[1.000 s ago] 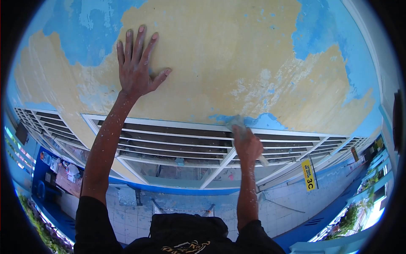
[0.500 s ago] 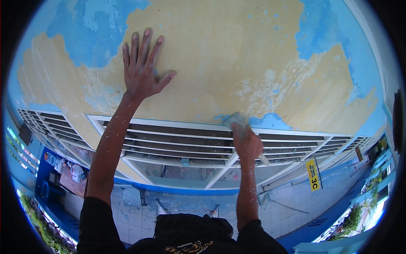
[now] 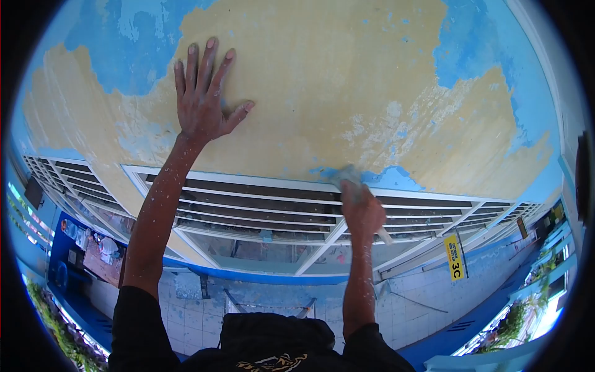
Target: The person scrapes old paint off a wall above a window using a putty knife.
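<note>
Left hand (image 3: 201,115) spread on wall (image 3: 297,93), holding nothing; right hand (image 3: 364,214) closed round scraper (image 3: 349,176); scraper likely light, stiff; best gripped by handle (image 3: 385,235).

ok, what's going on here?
A person has the left hand spread on the wall, over its tan area. The right hand grips a blurred tool, perhaps a scraper, by the top of the white window frame, next to a ragged strip of blue paint. Most of the wall shows tan, with larger blue patches toward the upper corners.
</note>
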Available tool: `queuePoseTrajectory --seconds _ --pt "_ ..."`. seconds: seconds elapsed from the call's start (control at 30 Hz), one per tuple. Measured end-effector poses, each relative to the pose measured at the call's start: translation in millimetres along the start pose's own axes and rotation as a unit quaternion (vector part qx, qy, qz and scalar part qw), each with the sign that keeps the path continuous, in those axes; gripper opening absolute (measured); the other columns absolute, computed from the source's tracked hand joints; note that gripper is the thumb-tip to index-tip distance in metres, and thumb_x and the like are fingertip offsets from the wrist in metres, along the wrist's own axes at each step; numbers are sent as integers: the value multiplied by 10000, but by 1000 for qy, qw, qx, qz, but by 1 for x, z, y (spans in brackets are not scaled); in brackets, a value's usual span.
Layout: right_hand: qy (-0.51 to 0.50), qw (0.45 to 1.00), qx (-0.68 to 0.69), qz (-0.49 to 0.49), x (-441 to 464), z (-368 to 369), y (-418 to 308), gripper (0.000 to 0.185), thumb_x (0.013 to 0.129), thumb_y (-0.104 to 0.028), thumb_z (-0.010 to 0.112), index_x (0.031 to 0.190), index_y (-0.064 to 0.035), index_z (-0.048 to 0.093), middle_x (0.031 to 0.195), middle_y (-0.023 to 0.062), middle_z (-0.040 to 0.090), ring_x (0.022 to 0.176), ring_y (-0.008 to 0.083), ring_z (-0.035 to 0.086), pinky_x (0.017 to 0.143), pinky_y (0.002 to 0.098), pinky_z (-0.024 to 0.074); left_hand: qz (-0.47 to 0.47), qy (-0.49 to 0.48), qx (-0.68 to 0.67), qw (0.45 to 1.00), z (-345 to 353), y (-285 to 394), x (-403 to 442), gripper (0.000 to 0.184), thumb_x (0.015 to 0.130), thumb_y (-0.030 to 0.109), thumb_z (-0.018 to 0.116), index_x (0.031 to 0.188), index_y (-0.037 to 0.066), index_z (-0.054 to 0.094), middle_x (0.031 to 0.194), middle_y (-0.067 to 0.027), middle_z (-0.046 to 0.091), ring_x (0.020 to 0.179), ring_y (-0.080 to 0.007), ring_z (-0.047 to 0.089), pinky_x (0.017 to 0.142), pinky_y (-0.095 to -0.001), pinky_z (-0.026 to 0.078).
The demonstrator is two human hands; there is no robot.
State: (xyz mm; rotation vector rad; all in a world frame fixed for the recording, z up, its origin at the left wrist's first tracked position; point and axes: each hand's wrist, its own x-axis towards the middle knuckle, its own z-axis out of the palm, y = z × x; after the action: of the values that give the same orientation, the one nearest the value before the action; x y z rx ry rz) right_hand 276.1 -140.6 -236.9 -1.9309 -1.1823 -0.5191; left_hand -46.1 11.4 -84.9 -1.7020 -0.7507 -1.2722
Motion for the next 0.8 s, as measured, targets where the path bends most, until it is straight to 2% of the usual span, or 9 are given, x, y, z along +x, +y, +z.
queuePoseTrajectory --seconds 0.1,0.17,0.3,0.33,0.57,0.6,0.7,0.8 --pt "-53 998 -10 -18 0 1 -16 532 890 -636 674 807 -114 730 645 219 684 629 418 708 591 507 557 12 -4 -6 1000 0 0 -3 911 884 613 668 1602 139 369 1671 -210 302 1548 -473 226 1215 -662 132" --pt "-61 998 -15 12 4 -7 4 529 891 -629 674 831 -109 745 648 225 685 633 420 710 594 505 560 14 -4 -3 1000 -1 -3 -3 911 883 610 671 1602 138 369 1671 -209 302 1548 -474 225 1214 -663 132" --pt "-51 998 -44 9 7 -10 9 512 897 -608 680 859 -103 758 655 234 686 642 423 711 588 501 556 0 -2 1 1000 -2 1 -3 913 884 610 670 1602 133 369 1672 -208 301 1549 -475 221 1211 -670 130" --pt "-19 999 -28 12 2 -7 -3 495 899 -587 690 852 -98 753 661 236 688 644 425 710 581 495 550 2 -3 0 1000 -1 1 -1 914 884 612 668 1602 132 368 1672 -208 300 1549 -476 220 1210 -673 130" --pt "-76 997 3 24 8 -14 3 494 902 -590 687 845 -103 749 665 243 688 632 437 704 582 499 548 3 3 2 1000 2 -1 0 913 894 638 642 1603 132 368 1673 -207 299 1549 -475 220 1211 -666 133" --pt "-54 998 -22 12 4 -11 -4 505 905 -598 680 845 -101 746 664 244 687 638 441 704 594 508 550 2 3 3 1000 2 0 0 914 893 639 642 1602 132 369 1673 -207 299 1549 -475 221 1211 -665 133" --pt "-64 998 16 -8 -3 -2 -29 514 906 -609 675 844 -103 747 657 239 686 636 439 704 587 515 548 5 -4 -5 1000 1 1 -4 915 891 642 646 1601 134 373 1673 -208 298 1549 -475 222 1212 -663 133" --pt "-53 998 -16 6 2 -9 -5 524 903 -614 675 818 -102 744 648 219 688 627 435 702 586 514 551 6 -12 -1 1000 -1 -1 -6 913 889 641 648 1599 134 380 1674 -207 299 1548 -475 223 1213 -663 131"
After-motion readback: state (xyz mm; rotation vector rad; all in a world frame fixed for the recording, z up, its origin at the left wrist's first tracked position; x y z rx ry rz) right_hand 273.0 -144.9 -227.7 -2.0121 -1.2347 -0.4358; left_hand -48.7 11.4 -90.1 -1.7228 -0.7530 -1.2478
